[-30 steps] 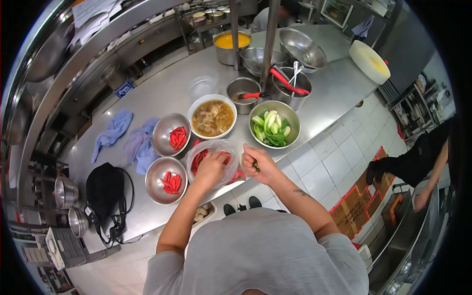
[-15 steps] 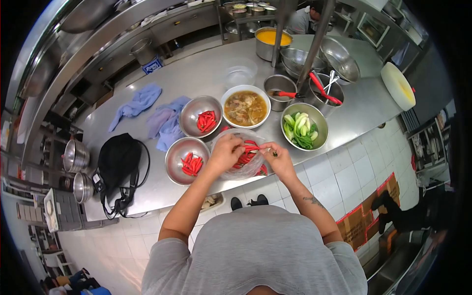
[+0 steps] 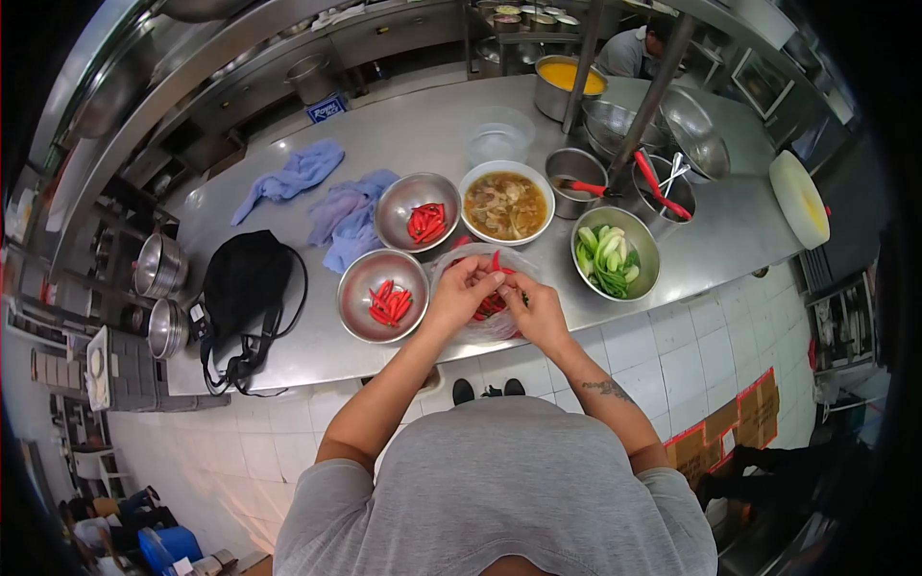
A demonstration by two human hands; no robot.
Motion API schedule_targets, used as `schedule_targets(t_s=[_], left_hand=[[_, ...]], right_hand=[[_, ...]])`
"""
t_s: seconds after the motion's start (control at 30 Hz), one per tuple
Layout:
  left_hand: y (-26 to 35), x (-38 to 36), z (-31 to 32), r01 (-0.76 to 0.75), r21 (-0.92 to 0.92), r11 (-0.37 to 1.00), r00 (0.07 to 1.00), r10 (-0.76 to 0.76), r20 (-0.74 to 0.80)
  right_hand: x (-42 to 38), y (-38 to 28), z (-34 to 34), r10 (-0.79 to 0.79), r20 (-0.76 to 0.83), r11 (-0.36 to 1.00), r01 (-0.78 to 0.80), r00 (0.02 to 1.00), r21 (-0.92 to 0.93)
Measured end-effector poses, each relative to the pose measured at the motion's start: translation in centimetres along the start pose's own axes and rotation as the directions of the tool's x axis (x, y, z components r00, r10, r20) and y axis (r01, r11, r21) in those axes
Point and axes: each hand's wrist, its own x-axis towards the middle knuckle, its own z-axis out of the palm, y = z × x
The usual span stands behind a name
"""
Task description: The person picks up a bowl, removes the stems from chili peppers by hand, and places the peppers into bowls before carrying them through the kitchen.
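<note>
Both my hands meet above a clear plastic bag point(image 3: 499, 331) of red chili peppers near the table's front edge. My left hand point(image 3: 465, 294) is closed in a pinch on a red chili pepper point(image 3: 497, 260), whose end points up between the hands. From the other side, my right hand point(image 3: 534, 311) pinches at the same chili; its fingertips are partly hidden. Left of the bag, a steel bowl point(image 3: 351, 312) contains several red chilies point(image 3: 390, 304). Behind it, another steel bowl point(image 3: 389, 213) holds more chilies point(image 3: 426, 223).
A white bowl of meat soup point(image 3: 507, 205) sits behind the bag, and a bowl of leafy greens point(image 3: 612, 261) to the right. Further right are steel pots with red-handled tools point(image 3: 663, 186). Blue cloths point(image 3: 349, 213) and a black bag point(image 3: 247, 293) lie left. A co-worker point(image 3: 629, 53) is at the back.
My hands have drawn closer together over the bag, and the chili between them now points upward. The view has shifted slightly, so the table's contents appear further right.
</note>
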Motion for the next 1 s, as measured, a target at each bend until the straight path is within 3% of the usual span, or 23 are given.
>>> schedule_targets(t_s=[0.07,0.17,0.27,0.3,0.33,0.4,0.43,0.47,0.5,0.53,0.63,0.73,0.83,0.93,1.0], left_hand=[[0.8,-0.6,0.0,-0.054,0.038,0.998,0.998,0.055,-0.032],[1.1,-0.8,-1.3,0.183,-0.172,0.968,0.982,-0.189,-0.020],[1.9,-1.4,-2.8,0.447,-0.356,0.821,0.893,-0.434,0.122],[1.6,-1.7,-3.3,0.485,-0.385,0.786,0.874,-0.454,0.174],[1.8,-2.2,-3.9,0.440,-0.258,0.860,0.895,-0.444,0.044],[3.2,-3.5,-5.6,0.371,0.037,0.928,0.914,-0.357,-0.194],[2.6,-4.1,-6.9,0.251,0.407,0.878,0.938,-0.117,-0.327],[1.3,-4.6,-8.4,0.162,0.726,0.668,0.923,0.157,-0.351],[1.1,-5.0,-8.8,0.121,0.933,0.337,0.873,0.412,-0.262],[0.8,-5.0,-8.6,0.056,0.923,0.381,0.892,0.396,-0.218],[2.3,-4.4,-4.2,-0.178,0.836,0.520,0.938,0.347,-0.016],[-0.8,-1.6,-1.5,-0.275,0.900,0.339,0.933,0.321,0.164],[-3.1,0.6,-1.8,-0.143,0.984,0.105,0.954,0.280,0.108],[-2.0,0.4,-2.5,-0.170,0.983,0.075,0.955,0.258,0.146],[-0.5,-0.4,-2.6,-0.212,0.936,0.280,0.937,0.329,0.114]], right_hand=[[0.2,-0.7,-0.2,-0.082,0.063,0.997,0.082,0.995,0.002],[1.1,-2.5,-1.0,-0.141,0.242,0.983,0.108,0.960,0.147],[1.4,-2.7,-0.8,-0.221,0.369,0.953,0.120,0.903,0.278],[1.1,-2.6,-0.5,-0.247,0.384,0.939,0.122,0.890,0.320],[1.0,-2.4,-0.3,-0.273,0.395,0.924,0.125,0.877,0.362],[1.5,-0.9,-2.1,0.046,0.404,0.801,-0.275,0.914,0.532],[1.7,0.0,-3.3,0.205,0.431,0.665,-0.448,0.879,0.598],[1.8,0.8,-4.1,0.192,0.433,0.578,-0.458,0.881,0.675],[1.9,1.5,-4.9,0.178,0.435,0.482,-0.464,0.882,0.743],[2.0,1.9,-5.3,0.164,0.436,0.380,-0.464,0.885,0.800],[1.9,1.2,-5.1,0.268,0.431,0.330,-0.502,0.862,0.799],[1.9,1.5,-3.9,0.311,0.473,0.289,-0.557,0.824,0.779],[1.8,0.6,-3.6,0.321,0.526,0.318,-0.613,0.787,0.723],[1.5,1.3,-3.3,0.323,0.537,0.401,-0.627,0.779,0.668],[1.4,1.7,-2.9,0.326,0.522,0.522,-0.611,0.788,0.596]])
